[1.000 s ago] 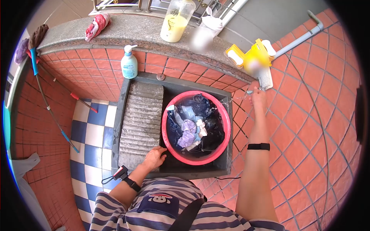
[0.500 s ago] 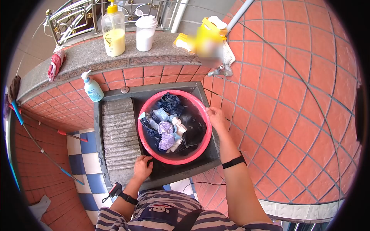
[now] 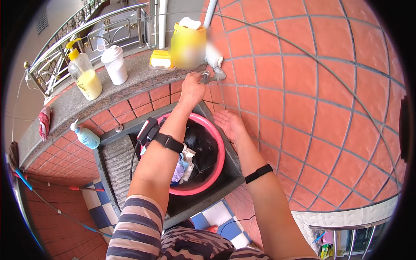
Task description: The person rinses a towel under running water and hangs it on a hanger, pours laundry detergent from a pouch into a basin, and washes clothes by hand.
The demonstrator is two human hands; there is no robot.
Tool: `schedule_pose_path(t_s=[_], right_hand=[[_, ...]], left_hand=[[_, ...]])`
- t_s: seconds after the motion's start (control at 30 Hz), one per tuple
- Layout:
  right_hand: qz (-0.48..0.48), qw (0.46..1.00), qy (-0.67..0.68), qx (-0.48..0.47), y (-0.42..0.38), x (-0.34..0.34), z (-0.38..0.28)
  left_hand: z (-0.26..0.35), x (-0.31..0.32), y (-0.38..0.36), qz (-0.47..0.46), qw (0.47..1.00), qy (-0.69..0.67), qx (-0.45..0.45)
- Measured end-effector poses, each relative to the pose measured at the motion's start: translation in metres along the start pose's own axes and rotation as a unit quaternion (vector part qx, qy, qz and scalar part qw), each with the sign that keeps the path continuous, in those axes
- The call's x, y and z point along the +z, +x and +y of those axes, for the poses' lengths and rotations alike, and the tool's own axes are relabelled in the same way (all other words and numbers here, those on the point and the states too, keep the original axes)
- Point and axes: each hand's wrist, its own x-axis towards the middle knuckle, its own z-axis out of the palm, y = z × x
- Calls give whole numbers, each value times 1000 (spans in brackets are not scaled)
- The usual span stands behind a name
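My left hand (image 3: 193,89) reaches over the basin to the metal tap (image 3: 213,77) on the tiled wall, its fingers closed at the tap's handle. Palm up with fingers stretched out, my right hand (image 3: 230,125) is open and holds nothing, below the tap and beside the tub's far right rim. A pink round tub (image 3: 221,151) stands in the dark stone sink (image 3: 229,171). Dark clothes (image 3: 203,149) lie in it, with white cloth (image 3: 187,164) and a lilac piece (image 3: 177,174) on the near side. My left forearm hides the tub's left part.
A ribbed washboard (image 3: 119,169) forms the sink's left side. On the ledge stand a yellow pump bottle (image 3: 86,80), a white lidded cup (image 3: 115,66), a soap box (image 3: 161,60) and a yellow container (image 3: 189,41). A blue pump bottle (image 3: 87,136) sits at the sink's corner.
My left hand has gone from the sink's near edge up to the tap. My right hand has let go of the tub's rim and opened. The view has shifted.
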Motion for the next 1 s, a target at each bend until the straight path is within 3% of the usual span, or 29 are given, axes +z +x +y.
schedule_pose_path(t_s=[0.07,0.13,0.2,0.27,0.33,0.37,0.43,0.47,0.53,0.63,0.7,0.73,0.77,0.8,0.87,0.93,0.97,1.0], right_hand=[[-32,998,60,13,31,20,10],[-15,995,92,18,55,48,16],[2,992,124,23,72,67,25],[-2,988,151,8,85,83,28],[-7,988,153,1,94,89,34],[-9,988,155,-7,99,90,36],[-8,988,156,-17,102,92,38],[-2,989,148,-24,98,93,38],[6,990,141,-33,102,88,40],[-19,997,72,3,100,75,38],[-35,990,-84,107,84,67,34],[-32,991,-75,105,76,64,36],[-78,947,-304,68,64,59,40],[-114,850,-514,30,50,50,47],[-53,654,-754,-10,18,20,92],[-16,710,-701,61,-30,0,106],[3,721,-691,49,-52,-16,117],[24,699,-713,50,-84,-20,110]], left_hand=[[21,-23,5,-98,991,-15,-88],[14,-25,13,-162,983,1,-91],[15,-34,23,-243,941,-180,-155],[6,-29,36,-261,926,-223,-156],[7,-29,43,-322,923,-179,-111],[9,-28,44,-322,922,-180,-113],[28,-32,44,-267,963,24,-8],[28,-28,43,-268,963,22,-8],[26,-20,43,-189,974,97,76],[25,-13,42,-171,973,129,85],[25,-15,42,-173,969,155,89],[23,-17,42,-172,964,180,91],[21,-19,44,-145,958,229,89],[17,-27,45,-120,960,230,103],[11,-39,51,-115,946,285,105],[11,-43,56,-134,939,305,86],[-5,-41,58,-114,936,293,158],[-14,-37,57,-102,928,307,186]])
